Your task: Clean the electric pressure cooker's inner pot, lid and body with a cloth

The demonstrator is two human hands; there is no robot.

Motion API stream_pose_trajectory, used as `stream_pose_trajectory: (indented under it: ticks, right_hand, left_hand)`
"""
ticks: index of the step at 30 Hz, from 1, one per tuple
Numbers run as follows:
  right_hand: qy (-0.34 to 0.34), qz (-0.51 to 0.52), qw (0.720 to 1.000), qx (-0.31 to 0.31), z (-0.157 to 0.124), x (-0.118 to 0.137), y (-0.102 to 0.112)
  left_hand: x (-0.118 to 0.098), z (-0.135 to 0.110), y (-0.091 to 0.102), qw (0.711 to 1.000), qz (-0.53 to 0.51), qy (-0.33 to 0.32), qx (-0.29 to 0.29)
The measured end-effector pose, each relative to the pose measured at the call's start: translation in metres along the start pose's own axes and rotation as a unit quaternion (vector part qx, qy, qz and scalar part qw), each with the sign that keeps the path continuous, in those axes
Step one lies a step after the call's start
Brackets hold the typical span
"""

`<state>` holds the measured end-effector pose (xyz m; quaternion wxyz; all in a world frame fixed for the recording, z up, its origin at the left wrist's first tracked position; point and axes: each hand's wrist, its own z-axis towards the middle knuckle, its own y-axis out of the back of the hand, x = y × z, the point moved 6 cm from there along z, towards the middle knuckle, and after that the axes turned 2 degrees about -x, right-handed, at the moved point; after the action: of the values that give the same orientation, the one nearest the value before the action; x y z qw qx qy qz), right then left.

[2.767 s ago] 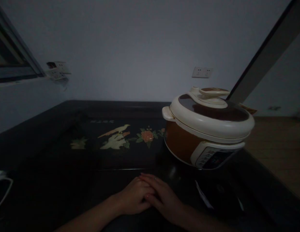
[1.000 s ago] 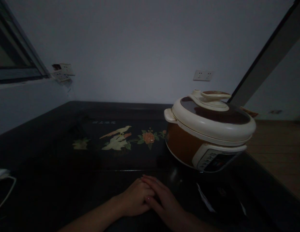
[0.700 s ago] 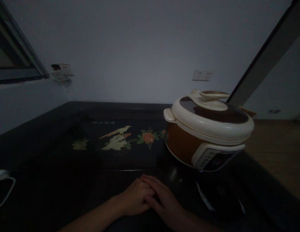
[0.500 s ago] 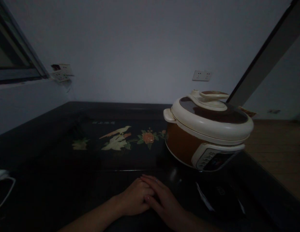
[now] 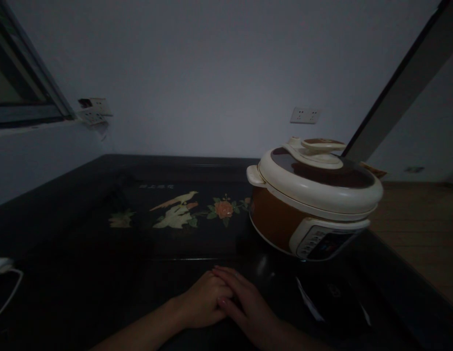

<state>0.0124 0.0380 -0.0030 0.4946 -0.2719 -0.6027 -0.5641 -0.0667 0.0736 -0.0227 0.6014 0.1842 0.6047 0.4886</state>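
My left hand (image 5: pixel 202 303) rests at the near edge of the dark table, its fingers curled in and largely hidden. Over its knuckles lies my right hand (image 5: pixel 253 308), fingers wrapped across the top and thumb on the near side, so that the two hands are clasped together. No object shows between them. Beyond them to the right stands an electric pressure cooker (image 5: pixel 275 217), brown with a cream rim, its lid (image 5: pixel 321 178) on. A dark flat item with white edges (image 5: pixel 332 300) lies between the cooker and the near right side, too dim to name.
The black tabletop (image 5: pixel 197 170) carries an inlaid bird and flower picture (image 5: pixel 223 209). At the left edge a white object with a looped cord (image 5: pixel 17 282) is partly in view. Wall sockets (image 5: pixel 304 115) sit behind the cooker, and more sockets (image 5: pixel 93 113) near the window.
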Motion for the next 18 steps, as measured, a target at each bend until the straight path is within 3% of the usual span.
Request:
stream_pose_trajectory:
  ticks: [7,18]
  right_hand:
    - [-0.009,-0.003,1.0,0.004,0.0005,-0.0006,-0.0004]
    - [-0.008,-0.007,1.0,0.008,0.0005,0.0001,-0.0006]
  left_hand:
    - [0.0016,-0.0002,-0.0032,0.999,0.018,0.016,0.038]
    - [0.0007,-0.0003,-0.0031,0.999,0.038,0.003,0.033]
